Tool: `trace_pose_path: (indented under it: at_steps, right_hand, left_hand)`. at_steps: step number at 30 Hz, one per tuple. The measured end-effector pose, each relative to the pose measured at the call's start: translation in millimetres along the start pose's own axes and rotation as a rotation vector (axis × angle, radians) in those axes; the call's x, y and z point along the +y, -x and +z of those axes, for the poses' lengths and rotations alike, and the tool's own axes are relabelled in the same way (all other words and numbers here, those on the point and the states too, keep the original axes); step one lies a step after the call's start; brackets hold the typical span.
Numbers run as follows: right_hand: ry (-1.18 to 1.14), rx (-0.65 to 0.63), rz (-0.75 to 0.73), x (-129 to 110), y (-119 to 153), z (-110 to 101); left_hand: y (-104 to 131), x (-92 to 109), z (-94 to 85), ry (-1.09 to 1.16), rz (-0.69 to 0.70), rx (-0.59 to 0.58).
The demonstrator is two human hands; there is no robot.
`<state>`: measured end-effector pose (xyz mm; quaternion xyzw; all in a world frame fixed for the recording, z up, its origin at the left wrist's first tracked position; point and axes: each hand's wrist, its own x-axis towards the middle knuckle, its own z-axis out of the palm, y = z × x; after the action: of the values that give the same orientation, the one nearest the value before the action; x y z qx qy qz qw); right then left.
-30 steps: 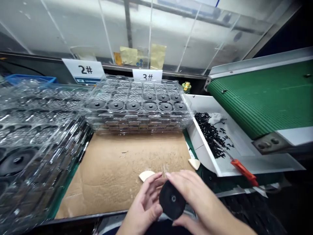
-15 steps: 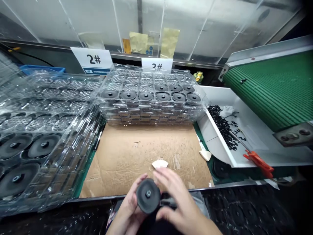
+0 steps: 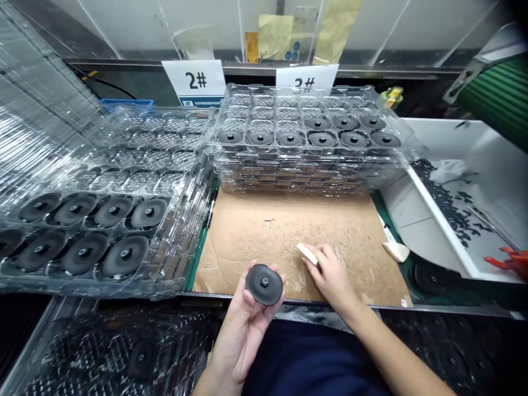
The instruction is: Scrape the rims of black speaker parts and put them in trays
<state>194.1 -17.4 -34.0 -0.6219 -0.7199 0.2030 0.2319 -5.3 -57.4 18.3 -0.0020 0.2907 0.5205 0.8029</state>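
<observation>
My left hand is closed round the edge of a round black rubber-like disc, its face turned up and a small metal-looking stud at its centre. To the right, over the cardboard, my right hand pinches a thin off-white wedge-shaped block between thumb and fingers. The block is tilted on edge, and I cannot tell whether it touches the cardboard sheet. Similar black discs sit in the clear plastic tray stack behind and in the larger tray at left.
At right stands a white bin holding small black parts and an orange-handled tool. Another off-white wedge lies near the cardboard's right edge. A green conveyor belt overhangs the bin. Number signs stand at the back.
My right hand has left the disc, moved forward and picked the off-white wedge block up from the cardboard. My left hand keeps the disc. The view has swung left.
</observation>
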Motion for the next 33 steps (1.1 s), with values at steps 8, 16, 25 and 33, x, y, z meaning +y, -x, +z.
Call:
trace_pose_path:
  at_steps: [8,16,25,33]
  right_hand:
    - [-0.238,-0.134,-0.034,-28,21,-17]
    - [-0.476,0.038,0.003,-70,13,-76]
    - [-0.401,0.127,-0.179,-88,18,-87]
    - [-0.380,-0.079,-0.230,-91,14,-90]
  left_hand:
    - [-2,-3,10.5,-0.105,0.048,-0.006]
    - [0,-7,19.0,-0.192,0.050,-0.104]
    - [-2,-32,38.4,-0.289,-0.055,-0.017]
    - [-7,-36,42.1,-0.322,-0.079,0.078]
